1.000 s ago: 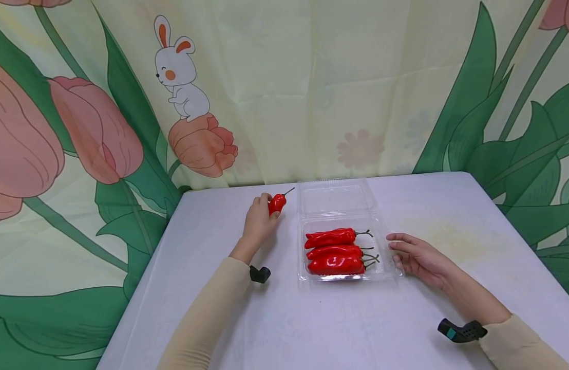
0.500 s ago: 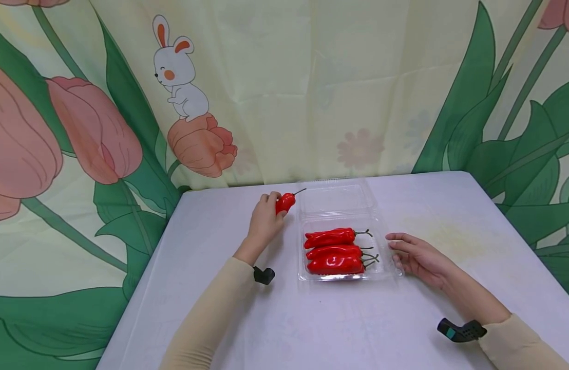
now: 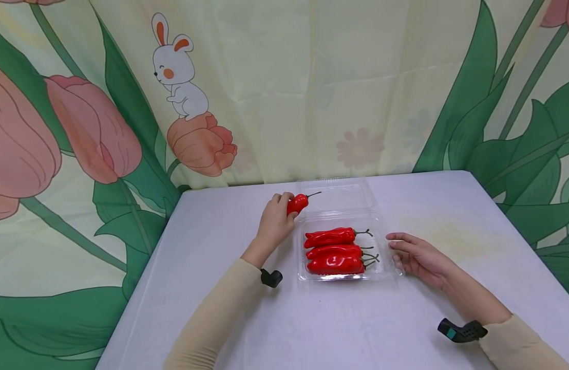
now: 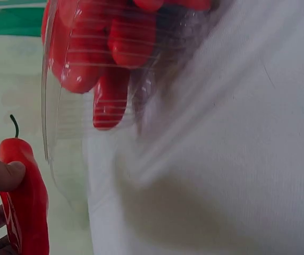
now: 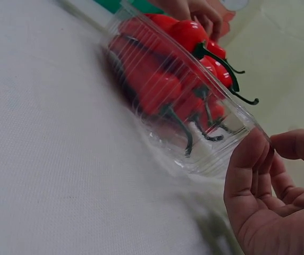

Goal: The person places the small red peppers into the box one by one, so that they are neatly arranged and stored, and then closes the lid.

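Observation:
In the head view, my left hand [image 3: 275, 221] holds a red pepper [image 3: 297, 204] by its body, the thin stem pointing right. That pepper is above the left side of the clear plastic container [image 3: 386, 275], near where the lid joins the base. Several red peppers [image 3: 335, 265] lie side by side in the base, their green stems to the right. The left wrist view shows my thumb [image 4: 8, 175] pressed along the held pepper. My right hand [image 5: 279, 196] pinches the container's rim at a corner between thumb and fingertips in the right wrist view.
The container's hinged lid [image 3: 337, 198] lies folded back toward the far edge of the white-covered table [image 3: 321, 329]. Behind the table hangs a curtain [image 3: 284, 103] printed with tulips and a rabbit. Each wrist carries a small black camera [image 3: 271, 278].
My left hand has moved right with the pepper, from the table left of the container to above the container's left edge. My right hand has stayed in place.

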### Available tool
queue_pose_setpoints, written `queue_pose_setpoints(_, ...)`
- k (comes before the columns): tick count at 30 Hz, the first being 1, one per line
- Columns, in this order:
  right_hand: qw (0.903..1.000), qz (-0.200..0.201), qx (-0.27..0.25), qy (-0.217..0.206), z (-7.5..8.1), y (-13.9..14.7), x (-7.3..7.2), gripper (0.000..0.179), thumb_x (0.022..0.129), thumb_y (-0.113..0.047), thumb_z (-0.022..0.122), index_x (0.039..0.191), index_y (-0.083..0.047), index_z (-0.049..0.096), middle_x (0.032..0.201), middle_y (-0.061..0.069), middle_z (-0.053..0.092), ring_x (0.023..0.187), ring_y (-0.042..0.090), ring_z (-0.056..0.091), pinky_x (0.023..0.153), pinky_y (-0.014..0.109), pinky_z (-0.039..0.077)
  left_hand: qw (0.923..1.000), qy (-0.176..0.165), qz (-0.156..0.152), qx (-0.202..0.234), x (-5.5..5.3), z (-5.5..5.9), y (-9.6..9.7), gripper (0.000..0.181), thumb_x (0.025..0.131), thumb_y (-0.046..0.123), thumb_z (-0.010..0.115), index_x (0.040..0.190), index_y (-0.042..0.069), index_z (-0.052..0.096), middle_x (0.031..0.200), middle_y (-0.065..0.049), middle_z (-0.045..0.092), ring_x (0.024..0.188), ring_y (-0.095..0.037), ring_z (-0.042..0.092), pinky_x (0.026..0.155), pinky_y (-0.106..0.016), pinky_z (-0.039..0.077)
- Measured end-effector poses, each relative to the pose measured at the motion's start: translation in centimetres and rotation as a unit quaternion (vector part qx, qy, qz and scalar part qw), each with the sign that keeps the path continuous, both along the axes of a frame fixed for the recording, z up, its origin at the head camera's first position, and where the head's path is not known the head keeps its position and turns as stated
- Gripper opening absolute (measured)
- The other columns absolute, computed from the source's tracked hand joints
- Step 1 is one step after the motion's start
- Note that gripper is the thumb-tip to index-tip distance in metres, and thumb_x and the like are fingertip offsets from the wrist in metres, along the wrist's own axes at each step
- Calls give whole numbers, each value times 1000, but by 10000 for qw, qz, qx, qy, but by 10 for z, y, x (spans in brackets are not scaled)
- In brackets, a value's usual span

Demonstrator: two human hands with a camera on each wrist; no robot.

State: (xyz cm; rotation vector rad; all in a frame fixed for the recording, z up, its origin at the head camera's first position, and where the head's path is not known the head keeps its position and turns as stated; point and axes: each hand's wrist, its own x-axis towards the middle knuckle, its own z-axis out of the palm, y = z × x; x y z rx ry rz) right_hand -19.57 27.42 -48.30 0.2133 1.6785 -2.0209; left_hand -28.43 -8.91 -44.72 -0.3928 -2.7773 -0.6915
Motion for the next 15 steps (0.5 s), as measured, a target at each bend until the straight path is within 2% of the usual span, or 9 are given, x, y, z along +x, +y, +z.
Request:
queue_pose_setpoints(6, 10000, 12, -13, -10, 1, 0, 0, 47, 106, -26, 61, 145, -10, 41, 112, 3, 58, 79, 10, 61, 74, 21, 58, 9999, 43, -121, -62, 3, 1, 9, 52, 88, 15, 82, 134, 11, 57, 123, -13, 64, 108, -29, 65, 92, -42, 61)
queue_pose_setpoints(15, 10000, -3, -35, -38, 1, 0, 0, 47, 106, -26, 61, 145, -10, 41, 112, 2, 58, 79, 10, 61, 75, 20, 58, 9995, -75, -288, -76, 9, 5, 19, 54, 87, 15, 83, 134, 14, 57, 124, -12, 64, 109, -27, 64, 91, -40, 61)
